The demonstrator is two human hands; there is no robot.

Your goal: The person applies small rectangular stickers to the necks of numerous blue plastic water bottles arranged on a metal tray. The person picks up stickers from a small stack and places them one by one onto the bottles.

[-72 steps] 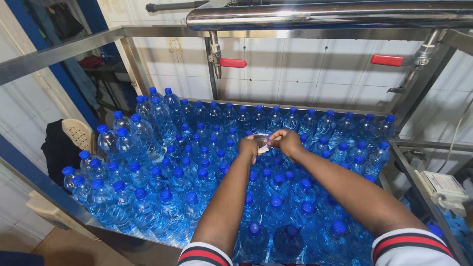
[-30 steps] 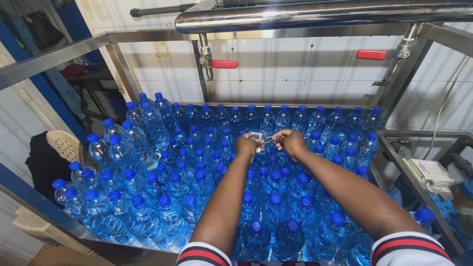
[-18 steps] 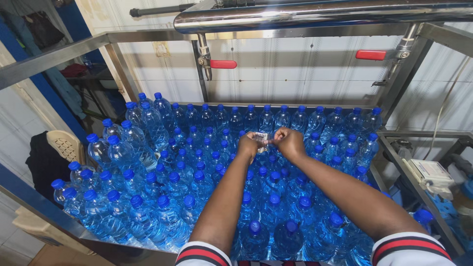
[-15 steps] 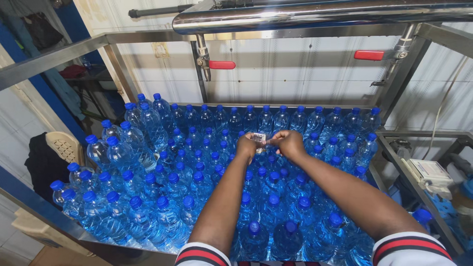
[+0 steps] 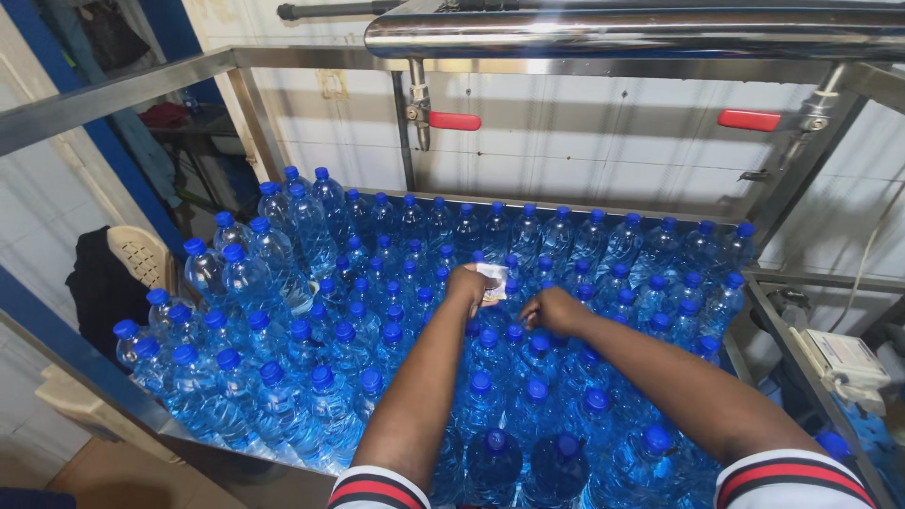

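Observation:
Both my arms reach out over a steel table (image 5: pixel 170 429) packed with several clear water bottles with blue caps (image 5: pixel 283 349). My left hand (image 5: pixel 468 286) holds a small stack of clear plastic cap seals (image 5: pixel 492 279) above the bottles in the middle. My right hand (image 5: pixel 553 309) sits just to the right and a little lower, fingers pinched down at the cap of a bottle (image 5: pixel 528 316). Whether it grips a seal there is hidden by the fingers.
A steel pipe (image 5: pixel 641 33) with two red-handled valves (image 5: pixel 454 121) (image 5: pixel 749 119) runs overhead along the white tiled wall. A steel frame rail (image 5: pixel 104 94) crosses at the left. A beige plastic chair (image 5: pixel 137 259) with dark cloth stands left; a small white device (image 5: pixel 844 358) lies right.
My right hand has dropped from the seals in my left hand down onto a bottle cap. My left hand stays in place holding the seals.

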